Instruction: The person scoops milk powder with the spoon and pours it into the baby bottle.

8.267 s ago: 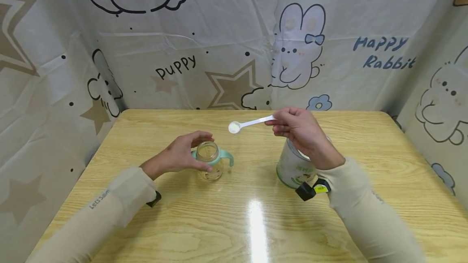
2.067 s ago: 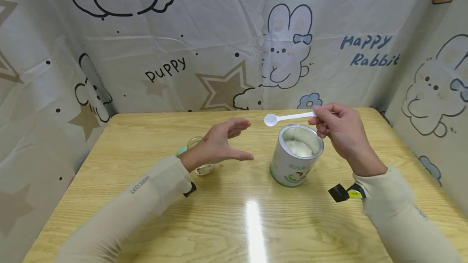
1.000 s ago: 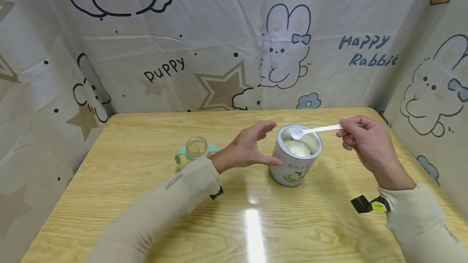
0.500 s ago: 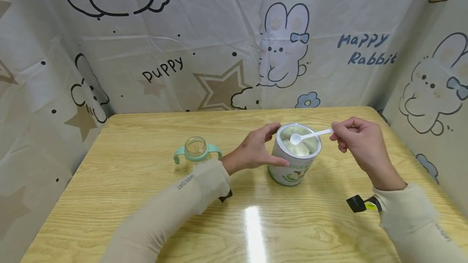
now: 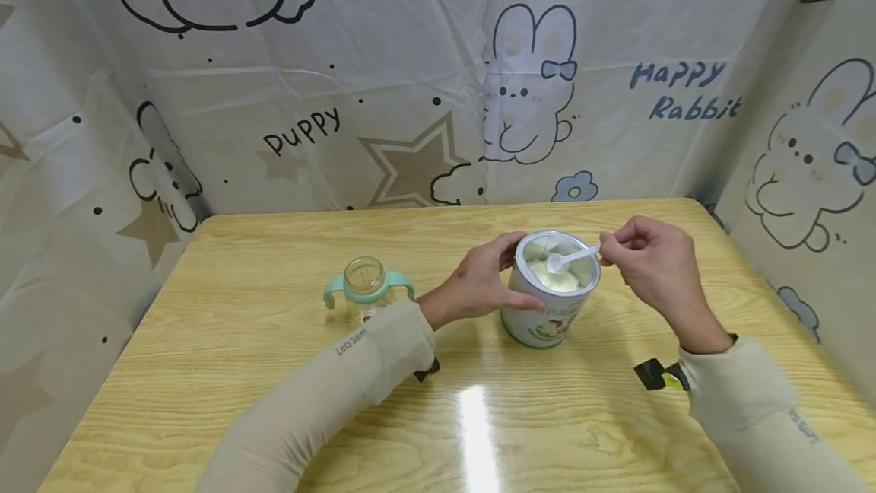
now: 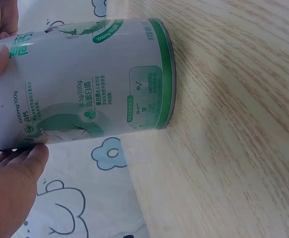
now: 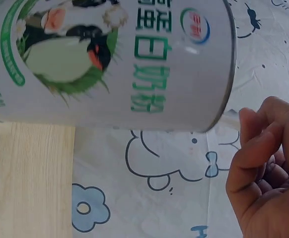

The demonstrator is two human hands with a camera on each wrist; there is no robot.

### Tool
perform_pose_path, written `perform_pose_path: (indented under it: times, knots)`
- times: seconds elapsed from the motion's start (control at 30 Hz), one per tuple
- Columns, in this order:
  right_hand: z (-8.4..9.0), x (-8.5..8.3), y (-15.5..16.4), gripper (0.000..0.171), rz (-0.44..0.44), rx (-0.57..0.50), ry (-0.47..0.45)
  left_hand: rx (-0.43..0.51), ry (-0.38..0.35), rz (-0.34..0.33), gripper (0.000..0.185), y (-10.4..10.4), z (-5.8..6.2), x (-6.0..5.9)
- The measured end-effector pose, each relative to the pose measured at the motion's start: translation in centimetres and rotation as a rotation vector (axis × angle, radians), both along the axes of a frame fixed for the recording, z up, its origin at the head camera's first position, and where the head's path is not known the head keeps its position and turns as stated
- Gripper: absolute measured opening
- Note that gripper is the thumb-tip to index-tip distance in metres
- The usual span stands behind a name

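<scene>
Behind the wood-grain table (image 5: 171, 371) hangs a cartoon-print cloth (image 5: 411, 59); the left hand (image 5: 482, 284) grips the can (image 5: 537, 322) standing there; the right hand (image 5: 653, 272) pinches the scoop (image 5: 573, 256), dipping inside near the powder (image 5: 556, 281) — a steady can should limit spills.

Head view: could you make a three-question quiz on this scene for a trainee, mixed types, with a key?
1. Which hand holds the white scoop? A: left. B: right. C: neither.
2. True or false: the bottle with mint handles has no lid on.
3. Fill in: the left hand grips the ____.

Key: 1. B, the right hand. 2. True. 3. Can.
</scene>
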State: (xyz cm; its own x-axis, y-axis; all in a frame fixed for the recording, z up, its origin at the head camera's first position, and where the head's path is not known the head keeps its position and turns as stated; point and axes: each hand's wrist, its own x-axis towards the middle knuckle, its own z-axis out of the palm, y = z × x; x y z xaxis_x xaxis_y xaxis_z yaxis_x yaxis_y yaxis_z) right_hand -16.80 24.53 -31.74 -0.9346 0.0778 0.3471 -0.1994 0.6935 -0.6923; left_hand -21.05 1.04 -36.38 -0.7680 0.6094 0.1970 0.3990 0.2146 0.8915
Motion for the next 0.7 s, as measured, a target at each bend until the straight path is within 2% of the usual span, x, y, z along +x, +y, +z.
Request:
perform_pose_path:
  times: [0.13, 0.27, 0.53, 0.7]
  knots:
    - [-0.1, -0.2, -0.8, 0.017, 0.0, 0.089, 0.04, -0.005, -0.014, 0.011, 0.092, 0.0, 0.0, -0.1]
    - [0.0, -0.5, -1.3, 0.017, 0.016, 0.131, 0.045, 0.003, -0.021, 0.014, 0.091, 0.1, -0.1, -0.2]
    - [0.6, -0.9, -2.3, 0.02, 0.089, 0.16, -0.001, 0.002, -0.036, 0.026, 0.093, 0.3, -0.1, -0.2]
    - [0.9, -1.1, -2.8, 0.021, 0.14, 0.176, -0.073, -0.013, -0.042, 0.036, 0.095, 0.3, -0.1, -0.1]
